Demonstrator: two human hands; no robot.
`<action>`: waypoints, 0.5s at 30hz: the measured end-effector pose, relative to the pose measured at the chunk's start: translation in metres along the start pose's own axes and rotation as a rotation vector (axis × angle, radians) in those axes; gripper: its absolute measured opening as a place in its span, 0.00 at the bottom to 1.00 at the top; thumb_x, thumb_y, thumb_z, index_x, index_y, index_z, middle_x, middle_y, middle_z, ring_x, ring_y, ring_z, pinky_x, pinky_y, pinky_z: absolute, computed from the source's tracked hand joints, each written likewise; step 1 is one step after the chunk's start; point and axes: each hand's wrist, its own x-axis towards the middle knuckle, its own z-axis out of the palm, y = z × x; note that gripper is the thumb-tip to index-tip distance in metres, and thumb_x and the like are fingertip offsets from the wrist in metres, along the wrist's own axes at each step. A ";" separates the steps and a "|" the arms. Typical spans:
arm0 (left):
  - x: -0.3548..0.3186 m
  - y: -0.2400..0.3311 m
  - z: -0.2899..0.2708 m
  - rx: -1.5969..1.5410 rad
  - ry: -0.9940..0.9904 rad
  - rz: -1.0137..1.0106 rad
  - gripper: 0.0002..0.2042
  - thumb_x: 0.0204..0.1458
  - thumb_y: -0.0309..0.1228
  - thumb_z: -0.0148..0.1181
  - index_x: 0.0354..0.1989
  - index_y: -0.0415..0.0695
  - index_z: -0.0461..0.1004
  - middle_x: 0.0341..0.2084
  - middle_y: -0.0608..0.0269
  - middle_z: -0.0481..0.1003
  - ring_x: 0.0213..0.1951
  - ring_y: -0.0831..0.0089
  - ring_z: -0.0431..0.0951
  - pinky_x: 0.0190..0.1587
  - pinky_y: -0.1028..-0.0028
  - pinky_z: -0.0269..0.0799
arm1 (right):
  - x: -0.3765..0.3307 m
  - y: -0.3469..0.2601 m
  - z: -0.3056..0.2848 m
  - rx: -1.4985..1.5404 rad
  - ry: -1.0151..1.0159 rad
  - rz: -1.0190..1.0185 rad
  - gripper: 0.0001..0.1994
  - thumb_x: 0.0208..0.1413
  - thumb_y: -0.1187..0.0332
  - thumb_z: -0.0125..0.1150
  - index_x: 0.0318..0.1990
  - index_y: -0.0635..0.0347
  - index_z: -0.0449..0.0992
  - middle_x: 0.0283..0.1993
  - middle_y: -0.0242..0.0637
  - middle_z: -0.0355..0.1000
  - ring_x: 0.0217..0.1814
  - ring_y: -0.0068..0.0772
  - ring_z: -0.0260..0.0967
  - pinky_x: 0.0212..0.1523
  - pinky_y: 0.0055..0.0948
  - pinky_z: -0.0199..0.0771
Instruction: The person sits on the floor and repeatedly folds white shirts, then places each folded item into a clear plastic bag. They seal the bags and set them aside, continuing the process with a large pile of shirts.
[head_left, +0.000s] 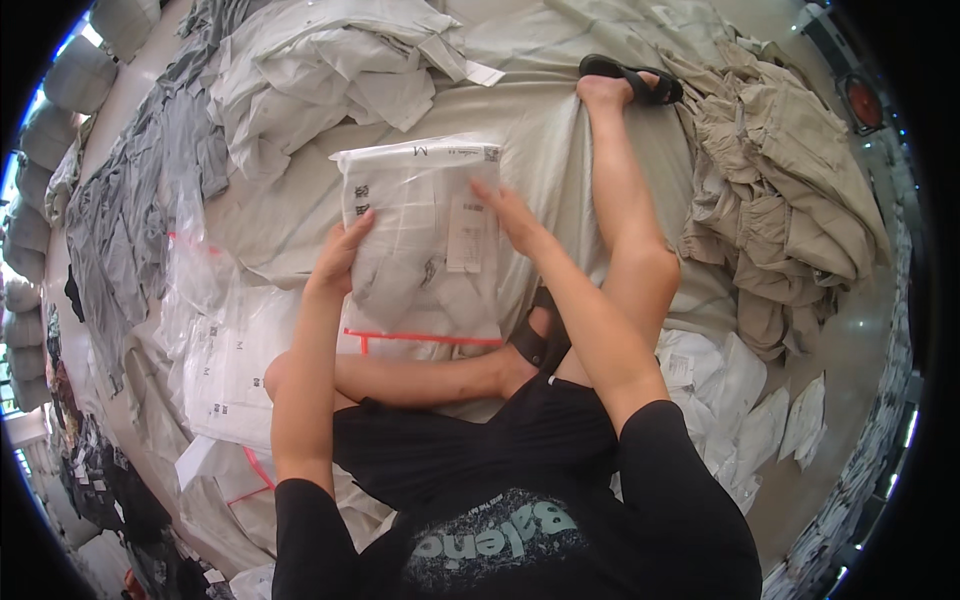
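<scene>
A clear plastic garment bag (395, 225) with a folded light-coloured garment inside is held up in front of my crossed leg. A white tag (464, 238) shows through its right side, and a red strip runs along its near edge. My left hand (343, 255) grips the bag's left edge, thumb on top and the other fingers hidden beneath. At the right edge, my right hand (512, 217) holds the bag with its fingertips over the front face; part of its grip is hidden.
Flat plastic bags (235, 370) lie to my left. White garments (310, 75) are heaped at the far side, grey garments (130, 210) at the far left, beige garments (775, 170) at the right. White packages (725, 390) sit beside my right hip. A pale cloth (540, 130) covers the floor.
</scene>
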 end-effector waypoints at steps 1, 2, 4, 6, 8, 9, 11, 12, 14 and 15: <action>-0.010 0.011 0.001 -0.017 0.016 0.002 0.25 0.66 0.42 0.71 0.62 0.35 0.75 0.52 0.53 0.83 0.50 0.63 0.86 0.52 0.62 0.87 | -0.010 0.003 -0.003 0.119 -0.165 0.091 0.38 0.68 0.46 0.70 0.75 0.61 0.67 0.72 0.40 0.72 0.70 0.37 0.74 0.68 0.39 0.79; -0.015 0.021 0.000 -0.032 0.028 0.003 0.25 0.66 0.41 0.71 0.62 0.35 0.76 0.52 0.53 0.83 0.50 0.63 0.86 0.52 0.62 0.87 | -0.018 0.005 -0.004 0.237 -0.327 0.180 0.37 0.68 0.45 0.70 0.74 0.61 0.68 0.71 0.40 0.73 0.67 0.35 0.76 0.66 0.38 0.81; -0.016 0.027 -0.011 0.099 0.066 -0.014 0.26 0.69 0.46 0.66 0.65 0.37 0.75 0.56 0.57 0.82 0.52 0.66 0.85 0.56 0.65 0.84 | -0.043 -0.003 0.007 0.279 -0.369 0.141 0.35 0.70 0.46 0.68 0.75 0.58 0.68 0.68 0.40 0.76 0.66 0.35 0.78 0.64 0.37 0.83; -0.005 0.027 -0.031 0.262 0.074 -0.064 0.28 0.72 0.49 0.61 0.69 0.38 0.73 0.61 0.58 0.80 0.58 0.67 0.83 0.63 0.65 0.80 | -0.074 -0.025 0.019 0.349 -0.395 0.077 0.34 0.72 0.47 0.65 0.75 0.58 0.67 0.68 0.39 0.77 0.67 0.33 0.77 0.64 0.37 0.84; -0.009 0.003 -0.035 0.386 0.141 0.106 0.33 0.77 0.55 0.47 0.75 0.38 0.69 0.71 0.55 0.73 0.71 0.67 0.72 0.74 0.68 0.65 | -0.087 -0.035 0.002 0.215 -0.211 0.272 0.33 0.73 0.49 0.64 0.77 0.58 0.67 0.73 0.46 0.71 0.75 0.37 0.69 0.71 0.45 0.75; 0.004 -0.011 -0.076 0.235 0.057 0.035 0.31 0.78 0.52 0.43 0.78 0.40 0.66 0.73 0.57 0.71 0.73 0.66 0.70 0.77 0.66 0.62 | -0.114 -0.055 0.009 0.109 -0.165 0.193 0.35 0.71 0.48 0.66 0.77 0.59 0.66 0.72 0.48 0.71 0.74 0.37 0.68 0.71 0.43 0.73; 0.004 -0.020 -0.063 0.088 -0.211 0.102 0.31 0.79 0.52 0.39 0.74 0.37 0.69 0.67 0.51 0.76 0.66 0.63 0.77 0.71 0.62 0.71 | -0.168 -0.088 -0.012 -0.030 0.033 0.063 0.40 0.67 0.47 0.70 0.78 0.61 0.65 0.71 0.50 0.71 0.74 0.38 0.66 0.71 0.41 0.69; -0.001 -0.019 -0.039 0.156 -0.142 0.003 0.26 0.78 0.51 0.47 0.64 0.41 0.76 0.51 0.58 0.82 0.52 0.70 0.83 0.58 0.67 0.79 | -0.193 -0.092 -0.051 -0.029 0.133 -0.033 0.36 0.69 0.50 0.69 0.76 0.61 0.67 0.71 0.47 0.71 0.71 0.34 0.68 0.69 0.39 0.71; 0.005 -0.031 -0.070 0.369 -0.011 -0.032 0.19 0.74 0.49 0.57 0.53 0.45 0.79 0.33 0.70 0.75 0.36 0.80 0.77 0.43 0.74 0.77 | -0.229 -0.100 -0.110 -0.021 0.261 -0.240 0.29 0.72 0.58 0.66 0.74 0.63 0.71 0.72 0.40 0.72 0.66 0.27 0.73 0.66 0.36 0.76; 0.004 -0.038 -0.081 0.471 -0.028 -0.025 0.16 0.72 0.47 0.60 0.51 0.47 0.79 0.29 0.74 0.70 0.32 0.82 0.74 0.40 0.76 0.74 | -0.261 -0.104 -0.140 0.118 0.351 -0.278 0.26 0.77 0.57 0.53 0.75 0.62 0.70 0.73 0.38 0.72 0.68 0.28 0.73 0.69 0.35 0.73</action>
